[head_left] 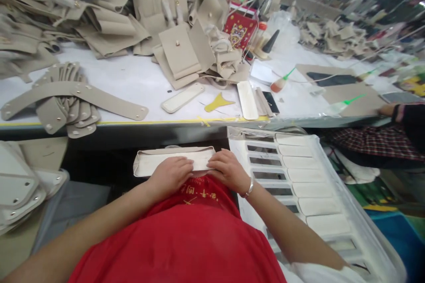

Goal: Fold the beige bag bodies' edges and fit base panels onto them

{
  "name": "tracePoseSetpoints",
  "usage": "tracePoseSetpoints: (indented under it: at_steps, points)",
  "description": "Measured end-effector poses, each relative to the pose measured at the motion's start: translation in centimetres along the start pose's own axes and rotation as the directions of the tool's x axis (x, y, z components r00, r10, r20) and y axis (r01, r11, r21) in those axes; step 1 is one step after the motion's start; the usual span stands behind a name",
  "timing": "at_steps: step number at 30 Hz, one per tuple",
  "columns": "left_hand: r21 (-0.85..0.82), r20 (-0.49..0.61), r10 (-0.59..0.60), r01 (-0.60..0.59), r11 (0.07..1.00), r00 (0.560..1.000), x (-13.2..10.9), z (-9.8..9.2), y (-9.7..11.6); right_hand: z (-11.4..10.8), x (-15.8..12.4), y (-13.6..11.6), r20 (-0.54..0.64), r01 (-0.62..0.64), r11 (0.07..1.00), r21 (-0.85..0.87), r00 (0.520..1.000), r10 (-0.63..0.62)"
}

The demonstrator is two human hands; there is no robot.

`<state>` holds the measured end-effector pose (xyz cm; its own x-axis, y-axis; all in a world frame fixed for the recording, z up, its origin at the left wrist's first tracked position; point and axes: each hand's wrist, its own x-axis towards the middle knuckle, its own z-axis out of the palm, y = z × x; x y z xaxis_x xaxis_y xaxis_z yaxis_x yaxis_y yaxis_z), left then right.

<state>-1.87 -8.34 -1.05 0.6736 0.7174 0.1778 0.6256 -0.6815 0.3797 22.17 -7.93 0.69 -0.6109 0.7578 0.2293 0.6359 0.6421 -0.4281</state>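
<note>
A long beige leather panel (156, 159) lies across my lap, below the table's front edge. My left hand (171, 176) rests on its middle with fingers curled and pressing on it. My right hand (228, 170), with a bracelet at the wrist, grips the panel's right end, fingers closed over it. The two hands nearly touch. The right part of the panel is hidden under them.
A white slotted rack (335, 172) to my right holds several finished beige pieces. On the white table (133, 84) lie curved beige straps (73, 95), heaps of beige pieces (99, 17), a yellow template (217, 103) and glue bottles (282, 82). Another person's hand (388, 109) rests at the far right.
</note>
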Motion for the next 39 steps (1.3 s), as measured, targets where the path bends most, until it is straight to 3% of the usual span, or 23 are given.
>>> tracePoseSetpoints:
  at_steps: [4, 8, 14, 18, 21, 24, 26, 28, 30, 32, 34, 36, 39]
  points:
    - [0.055, -0.130, 0.048, -0.042, 0.998, 0.990, -0.8, 1.7, 0.2, 2.3, -2.0, -0.3, -0.159, -0.048, 0.998, -0.038, 0.986, 0.041]
    - [0.106, -0.193, 0.061, -0.041, 0.994, 0.979, -1.1, 1.9, 0.7, 2.8, -2.3, -0.5, -0.203, -0.066, 0.996, -0.067, 0.978, 0.051]
    - [0.171, -0.128, 0.058, -0.036, 0.985, 0.990, -0.6, 2.0, 1.3, 2.8, -2.1, -1.5, -0.201, -0.134, 0.981, -0.137, 0.974, 0.105]
    - [0.213, -0.061, -0.047, 0.059, 0.975, 0.997, 0.2, 0.9, 2.4, 3.2, -1.4, -2.8, -0.231, -0.274, 0.944, -0.186, 0.946, 0.230]
    - [0.277, -0.011, -0.206, 0.201, 0.939, 0.978, 1.2, -0.2, 3.3, 3.7, -0.9, -3.6, -0.251, -0.407, 0.899, -0.162, 0.898, 0.362]
    - [0.262, 0.090, -0.316, 0.283, 0.923, 0.945, 2.1, -0.9, 3.3, 4.2, -0.8, -3.7, -0.305, -0.506, 0.862, -0.029, 0.826, 0.475]
    - [0.197, 0.170, -0.350, 0.316, 0.928, 0.921, 2.6, -1.0, 2.7, 4.6, -1.0, -3.3, -0.361, -0.575, 0.816, 0.069, 0.748, 0.557]
    - [0.128, 0.225, -0.374, 0.353, 0.927, 0.900, 3.0, -0.9, 2.1, 4.9, -1.3, -2.9, -0.368, -0.675, 0.719, 0.163, 0.634, 0.679]
    - [0.086, 0.258, -0.383, 0.373, 0.924, 0.887, 3.2, -0.9, 1.6, 5.1, -1.5, -2.5, -0.263, -0.767, 0.588, 0.254, 0.531, 0.806]
    - [0.081, 0.269, -0.388, 0.381, 0.921, 0.881, 3.3, -0.9, 1.4, 5.2, -1.6, -2.3, -0.021, -0.819, 0.437, 0.371, 0.463, 0.886]
    - [0.082, 0.277, -0.402, 0.396, 0.915, 0.873, 3.2, -1.0, 1.3, 5.1, -1.3, -2.5, 0.285, -0.829, 0.234, 0.507, 0.417, 0.863]
    - [0.078, 0.276, -0.411, 0.406, 0.910, 0.869, 3.0, -1.2, 1.2, 5.0, -0.8, -3.0, 0.509, -0.808, -0.001, 0.589, 0.371, 0.777]
    - [0.068, 0.269, -0.356, 0.351, 0.934, 0.895, 2.6, -1.3, 1.0, 4.6, 0.0, -4.0, 0.622, -0.760, -0.193, 0.621, 0.328, 0.711]
